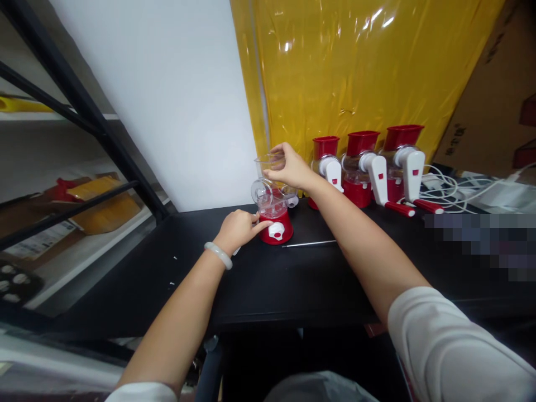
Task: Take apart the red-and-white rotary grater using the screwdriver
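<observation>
A rotary grater with a red base (283, 234) and a clear plastic upper body (274, 207) stands upright on the black table. My left hand (238, 231) presses its thumb and fingers against the left side of the base, beside the white knob (276, 230). With my right hand (291, 167) I grip the rim of the clear feed chute (263, 166) at the top, fingers bent over its edge. The round opening of the clear body faces left and toward me. A thin metal rod (310, 244) lies just right of the base.
Three assembled red-and-white graters (362, 167) with crank handles stand at the right, near the yellow plastic sheet (355, 72). White cables (452, 187) and a cardboard box (494, 111) are beyond them. A black-framed shelf (90, 123) stands left. Small white scraps (171, 285) lie on the black table (259, 296).
</observation>
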Available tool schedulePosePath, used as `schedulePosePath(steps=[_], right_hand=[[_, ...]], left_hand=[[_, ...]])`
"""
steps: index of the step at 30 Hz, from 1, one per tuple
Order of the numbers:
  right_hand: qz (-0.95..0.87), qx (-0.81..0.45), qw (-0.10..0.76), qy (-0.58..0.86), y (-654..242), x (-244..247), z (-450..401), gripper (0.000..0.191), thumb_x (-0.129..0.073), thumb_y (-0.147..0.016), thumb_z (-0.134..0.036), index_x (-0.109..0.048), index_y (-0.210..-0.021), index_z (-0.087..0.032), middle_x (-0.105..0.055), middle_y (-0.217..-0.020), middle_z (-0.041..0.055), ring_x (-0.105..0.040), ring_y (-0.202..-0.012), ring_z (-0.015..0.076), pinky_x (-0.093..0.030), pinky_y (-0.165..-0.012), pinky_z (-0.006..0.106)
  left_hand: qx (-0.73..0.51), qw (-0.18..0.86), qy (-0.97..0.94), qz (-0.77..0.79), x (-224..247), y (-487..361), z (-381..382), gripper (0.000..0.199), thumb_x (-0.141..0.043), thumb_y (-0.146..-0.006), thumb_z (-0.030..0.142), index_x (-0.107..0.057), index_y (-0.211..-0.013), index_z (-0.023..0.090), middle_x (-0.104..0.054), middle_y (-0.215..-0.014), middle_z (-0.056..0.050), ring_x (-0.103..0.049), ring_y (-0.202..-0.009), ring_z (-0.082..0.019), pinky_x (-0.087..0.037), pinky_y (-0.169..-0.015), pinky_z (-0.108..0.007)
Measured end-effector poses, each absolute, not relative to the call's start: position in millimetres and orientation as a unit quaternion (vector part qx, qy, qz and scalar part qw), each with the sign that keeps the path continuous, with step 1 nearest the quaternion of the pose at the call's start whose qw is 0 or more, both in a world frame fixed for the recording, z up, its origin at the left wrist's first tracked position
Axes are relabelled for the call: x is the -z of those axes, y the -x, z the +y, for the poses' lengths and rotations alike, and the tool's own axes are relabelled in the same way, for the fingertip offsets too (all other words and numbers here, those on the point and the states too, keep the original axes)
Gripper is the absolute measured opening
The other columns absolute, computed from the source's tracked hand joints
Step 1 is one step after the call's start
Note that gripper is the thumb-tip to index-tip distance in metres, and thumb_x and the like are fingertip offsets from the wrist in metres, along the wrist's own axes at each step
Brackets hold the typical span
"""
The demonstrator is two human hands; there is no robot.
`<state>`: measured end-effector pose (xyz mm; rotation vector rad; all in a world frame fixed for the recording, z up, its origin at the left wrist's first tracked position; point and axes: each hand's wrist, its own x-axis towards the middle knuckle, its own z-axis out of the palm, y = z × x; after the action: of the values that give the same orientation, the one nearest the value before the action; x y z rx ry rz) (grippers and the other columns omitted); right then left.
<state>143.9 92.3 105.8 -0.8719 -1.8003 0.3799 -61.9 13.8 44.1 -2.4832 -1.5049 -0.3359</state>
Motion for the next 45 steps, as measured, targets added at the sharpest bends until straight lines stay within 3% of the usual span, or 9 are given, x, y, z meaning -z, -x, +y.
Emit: schedulePosePath(steps=[9, 16, 22, 24, 27, 30, 34, 38, 45], right_hand=[[-0.701, -0.405, 0.548, 0.212, -145.5, -87.5, 114.9, 0.081, -0.086, -0.063, -0.046, -0.044, -0.13, -0.023, -0.067, -0.12, 0.013, -0.064, -0.118, 0.0269, -0.048, -0.105, 0.049], [-0.637, -0.502, 0.565, 0.153, -146.3, -81.5, 113.9, 0.069, -0.09, -0.056, -0.051, -0.056, -0.108, -0.022, -0.069, -0.124, 0.0114, -0.063, -0.123, 0.0251, -0.047, -0.11, 0.045], [-0.63, -0.515, 0.564, 0.139, -161.5, -88.9, 108.0, 0.051, -0.086, -0.067, -0.046, -0.06, -0.103, -0.02, -0.071, -0.121, 0.012, -0.067, -0.117, 0.0237, -0.046, -0.112, 0.045], [-0.627, -0.513, 0.567, 0.15, -167.8, -93.1, 106.2, 0.048, -0.085, -0.068, -0.043, -0.061, -0.102, -0.02, -0.073, -0.117, 0.0114, -0.068, -0.114, 0.0231, -0.048, -0.11, 0.044], [-0.621, -0.516, 0.564, 0.172, -179.4, -100.1, 104.6, 0.048, -0.084, -0.068, -0.042, -0.06, -0.102, -0.019, -0.076, -0.106, 0.0094, -0.072, -0.104, 0.0228, -0.052, -0.104, 0.044], [-0.625, -0.513, 0.557, 0.191, -192.7, -106.7, 102.8, 0.047, -0.081, -0.071, -0.044, -0.06, -0.106, -0.02, -0.076, -0.103, 0.0091, -0.073, -0.1, 0.0236, -0.056, -0.097, 0.044], [-0.626, -0.495, 0.572, 0.191, -205.9, -112.3, 100.5, 0.054, -0.08, -0.072, -0.045, -0.058, -0.114, -0.02, -0.076, -0.108, 0.0105, -0.072, -0.104, 0.0253, -0.056, -0.095, 0.045], [-0.632, -0.481, 0.576, 0.196, -211.4, -112.9, 101.7, 0.06, -0.079, -0.072, -0.05, -0.056, -0.119, -0.021, -0.075, -0.111, 0.0116, -0.071, -0.108, 0.027, -0.056, -0.095, 0.047], [-0.635, -0.461, 0.58, 0.219, -216.6, -115.9, 98.3, 0.066, -0.078, -0.071, -0.055, -0.055, -0.124, -0.023, -0.073, -0.119, 0.0119, -0.07, -0.111, 0.0292, -0.056, -0.096, 0.049]], left_hand=[[0.124, 0.118, 0.839, -0.517, -40.2, 63.1, 12.3, 0.058, -0.044, -0.095, 0.066, -0.078, -0.091, 0.019, -0.075, -0.075, -0.012, -0.068, -0.072, -0.025, -0.037, -0.064, -0.031], [0.177, 0.074, 0.827, -0.529, -36.9, 65.4, 13.3, 0.057, -0.052, -0.09, 0.069, -0.08, -0.096, 0.019, -0.077, -0.081, -0.012, -0.071, -0.076, -0.027, -0.044, -0.068, -0.033], [0.275, -0.026, 0.815, -0.509, -29.3, 69.0, 19.5, 0.054, -0.065, -0.082, 0.067, -0.075, -0.098, 0.016, -0.077, -0.094, -0.013, -0.073, -0.086, -0.028, -0.053, -0.08, -0.038], [0.319, -0.082, 0.807, -0.491, -22.5, 68.3, 23.3, 0.062, -0.07, -0.08, 0.063, -0.069, -0.117, 0.014, -0.075, -0.111, -0.016, -0.071, -0.1, -0.03, -0.055, -0.089, -0.042], [0.385, -0.202, 0.794, -0.425, -8.8, 64.4, 29.7, 0.085, -0.07, -0.084, 0.056, -0.037, -0.151, 0.015, -0.055, -0.145, -0.021, -0.057, -0.13, -0.03, -0.05, -0.105, -0.045], [0.398, -0.278, 0.772, -0.411, 3.8, 58.9, 35.4, 0.095, -0.071, -0.084, 0.052, -0.022, -0.157, 0.016, -0.043, -0.155, -0.022, -0.049, -0.138, -0.031, -0.044, -0.112, -0.048], [0.421, -0.323, 0.732, -0.428, 9.0, 52.7, 37.9, 0.098, -0.077, -0.08, 0.048, -0.024, -0.156, 0.016, -0.04, -0.156, -0.023, -0.049, -0.139, -0.033, -0.041, -0.114, -0.051], [0.451, -0.349, 0.686, -0.451, 2.5, 48.1, 33.1, 0.099, -0.083, -0.074, 0.044, -0.032, -0.153, 0.015, -0.049, -0.149, -0.023, -0.057, -0.13, -0.035, -0.045, -0.11, -0.053], [0.505, -0.304, 0.654, -0.473, -15.0, 42.9, 18.8, 0.093, -0.09, -0.064, 0.043, -0.05, -0.141, 0.012, -0.062, -0.134, -0.02, -0.062, -0.122, -0.031, -0.05, -0.106, -0.047]])
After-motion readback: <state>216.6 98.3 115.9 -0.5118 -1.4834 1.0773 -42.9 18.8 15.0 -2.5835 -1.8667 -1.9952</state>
